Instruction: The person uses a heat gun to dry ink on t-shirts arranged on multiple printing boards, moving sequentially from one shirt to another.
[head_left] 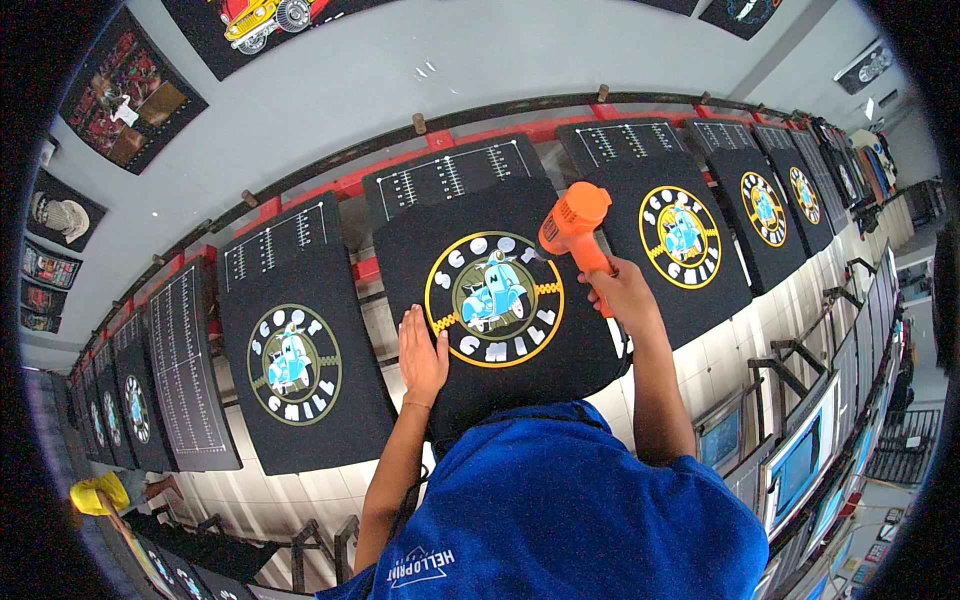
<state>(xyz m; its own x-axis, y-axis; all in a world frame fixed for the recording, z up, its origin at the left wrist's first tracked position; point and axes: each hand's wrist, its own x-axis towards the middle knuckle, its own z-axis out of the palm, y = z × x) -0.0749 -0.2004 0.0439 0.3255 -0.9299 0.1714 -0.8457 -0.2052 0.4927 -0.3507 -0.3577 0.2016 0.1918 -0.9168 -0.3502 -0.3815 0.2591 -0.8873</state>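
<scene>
A black T-shirt (600,340) with a round yellow, white and light blue scooter print lies flat on a pallet board right in front of me. My left hand (422,355) rests flat, fingers together, on the shirt's left edge beside the print. My right hand (622,290) grips the handle of an orange heat gun (572,222), whose nozzle points down at the upper right of the print. My blue shirt hides the near end of the board.
More black printed shirts lie on boards to the left (295,365) and right (680,240), along a red rail (350,182) by the grey wall. Framed screens (800,465) stand at lower right. A yellow cloth (95,492) sits at lower left.
</scene>
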